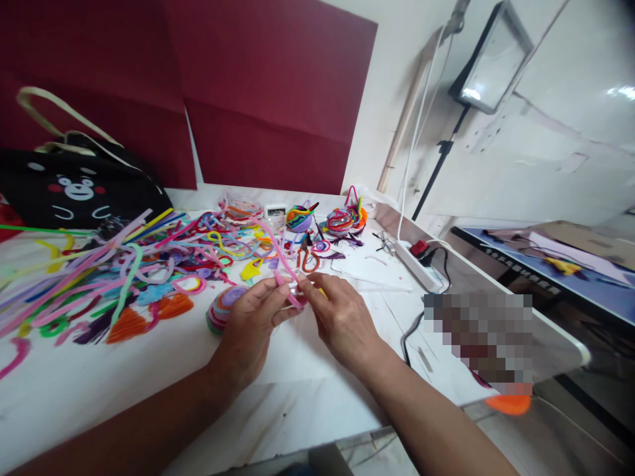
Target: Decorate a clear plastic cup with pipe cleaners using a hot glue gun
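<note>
The pipe cleaner [282,253] is showing pink, the ball [219,311] is displaying multicoloured bands, the wall sheet [278,99] is showing maroon, the tassels [126,324] are glowing orange.

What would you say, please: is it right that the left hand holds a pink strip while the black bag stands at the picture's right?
Not quite: the head view shows the black bag at the picture's left; the left hand holds the pink strip.
</note>
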`<state>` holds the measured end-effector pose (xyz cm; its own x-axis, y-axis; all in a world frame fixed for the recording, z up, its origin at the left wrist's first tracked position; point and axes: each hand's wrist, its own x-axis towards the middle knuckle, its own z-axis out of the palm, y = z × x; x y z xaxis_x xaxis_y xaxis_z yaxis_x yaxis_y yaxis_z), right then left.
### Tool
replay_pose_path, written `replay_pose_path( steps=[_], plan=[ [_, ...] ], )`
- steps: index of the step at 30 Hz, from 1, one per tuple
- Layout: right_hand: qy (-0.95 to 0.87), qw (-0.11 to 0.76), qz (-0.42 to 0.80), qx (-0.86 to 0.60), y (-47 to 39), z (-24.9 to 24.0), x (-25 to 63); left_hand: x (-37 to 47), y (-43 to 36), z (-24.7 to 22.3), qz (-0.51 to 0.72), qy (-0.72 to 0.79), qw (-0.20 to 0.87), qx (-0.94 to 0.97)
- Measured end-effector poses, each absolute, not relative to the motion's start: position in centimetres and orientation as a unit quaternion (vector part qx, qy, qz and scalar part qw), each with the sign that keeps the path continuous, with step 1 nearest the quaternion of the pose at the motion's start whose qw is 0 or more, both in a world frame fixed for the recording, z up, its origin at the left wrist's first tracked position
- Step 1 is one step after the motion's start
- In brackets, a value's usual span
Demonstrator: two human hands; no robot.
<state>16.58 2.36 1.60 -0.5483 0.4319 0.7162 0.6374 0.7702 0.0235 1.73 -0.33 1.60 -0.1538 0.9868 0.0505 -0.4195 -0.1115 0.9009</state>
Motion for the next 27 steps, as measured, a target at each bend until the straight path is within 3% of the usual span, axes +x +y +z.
replay_pose_path(
  steps=[27],
  plan=[
    [-0.862, 0.355, -0.167, -0.32, 2.14, 1.45, 16.03, 1.38, -0.38, 1.41, 0.645, 0.351, 0.587, 0.34]
  ],
)
